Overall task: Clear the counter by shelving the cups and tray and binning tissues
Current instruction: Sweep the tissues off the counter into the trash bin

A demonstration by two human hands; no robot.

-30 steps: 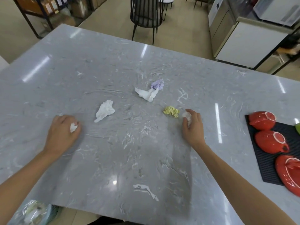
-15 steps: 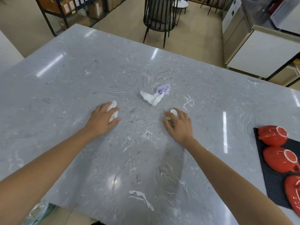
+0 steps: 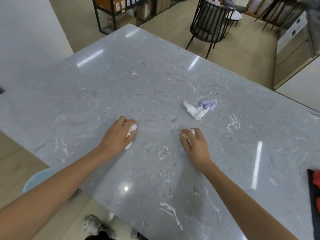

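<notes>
My left hand rests on the grey marble counter with its fingers closed around crumpled white tissues. My right hand grips a yellow tissue together with a white one. Beyond the hands lie a loose white tissue and a purple tissue, touching each other. At the right edge only a sliver of the black tray with red cups shows.
A pale blue bin stands on the floor beside the counter's left edge, partly behind my left forearm. A black chair and storage shelves stand beyond the far edge. White cabinets are at the right.
My left hand moved right and closed over the white tissue near the centre; my right hand took up the yellow tissue. The view swung left, pushing the tray nearly out of frame.
</notes>
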